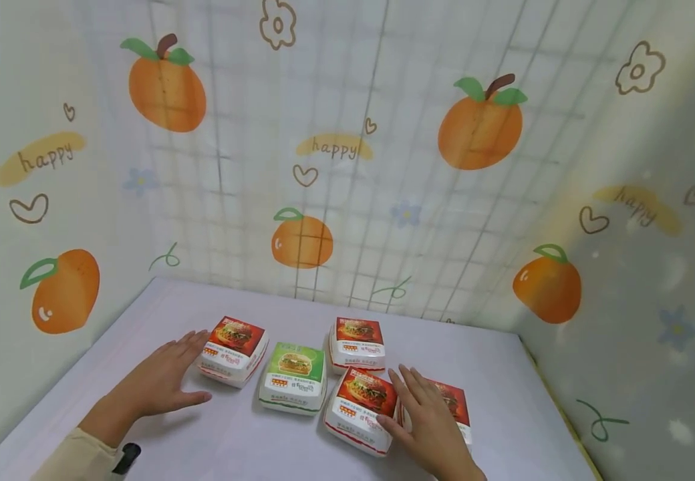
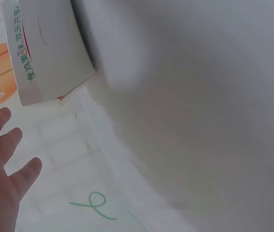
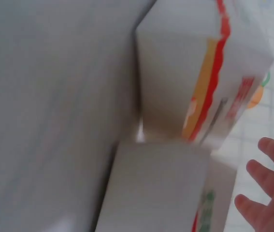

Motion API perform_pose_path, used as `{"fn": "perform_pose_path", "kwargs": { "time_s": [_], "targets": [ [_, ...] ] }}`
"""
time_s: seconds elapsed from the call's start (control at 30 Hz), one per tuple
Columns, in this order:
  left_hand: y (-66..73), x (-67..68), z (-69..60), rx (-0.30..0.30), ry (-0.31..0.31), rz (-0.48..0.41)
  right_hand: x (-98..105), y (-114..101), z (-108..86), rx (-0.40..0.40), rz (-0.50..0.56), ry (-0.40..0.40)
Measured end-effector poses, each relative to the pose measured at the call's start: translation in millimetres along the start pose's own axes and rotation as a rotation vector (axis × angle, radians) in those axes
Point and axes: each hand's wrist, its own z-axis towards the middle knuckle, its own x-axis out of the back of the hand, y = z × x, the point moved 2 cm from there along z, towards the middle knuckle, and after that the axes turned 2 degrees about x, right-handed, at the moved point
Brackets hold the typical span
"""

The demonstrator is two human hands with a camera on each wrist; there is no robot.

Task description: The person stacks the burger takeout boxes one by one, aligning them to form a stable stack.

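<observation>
Several burger boxes stand on the table in the head view. My left hand (image 1: 158,377) is beside the leftmost red-topped box (image 1: 234,347), fingers extended and thumb spread; whether its fingertips touch the box is unclear. To the right of that box is a green-topped box (image 1: 293,379). My right hand (image 1: 432,424) spreads over a front red-topped box (image 1: 356,414) and a right-hand red-topped box (image 1: 459,409), which it partly covers. Contact cannot be made out. Another red-topped box (image 1: 357,344) stands behind. In the right wrist view, the right hand's fingers (image 3: 265,176) are straight.
The pale table (image 1: 233,437) reaches a printed curtain (image 1: 347,194) with oranges and a grid at the back. Similar curtains hang along both sides. A small black piece (image 1: 127,458) sits at the left sleeve (image 1: 77,457).
</observation>
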Motion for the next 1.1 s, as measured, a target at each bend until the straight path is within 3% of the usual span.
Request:
{"fn": "perform_pose_path", "kwargs": {
  "time_s": [0.1,0.23,0.33,0.43,0.73,0.9,1.1],
  "targets": [
    [-3.6,2.2,9.9,-0.006,0.003,-0.017,0,-8,9.4,0.056,0.042,0.039],
    [-7.3,1.7,34.3,0.002,-0.008,-0.016,-1,-21,23.0,0.066,0.107,0.047],
    [-6.6,1.4,51.1,0.016,-0.044,-0.034,-3,-34,32.0,0.052,0.172,0.034],
    [-5.8,1.4,59.2,0.039,-0.082,-0.069,-7,-47,39.4,0.050,0.205,-0.006],
    [-8.1,-0.5,69.7,0.122,-0.149,-0.168,-18,-85,59.7,0.066,0.293,-0.119],
    [-12.6,-8.1,69.3,0.184,-0.169,-0.229,-32,-109,67.6,0.020,0.339,-0.156],
    [-15.5,-17.8,64.2,0.231,-0.178,-0.238,-51,-119,70.1,-0.040,0.283,-0.206]
  ]
}}
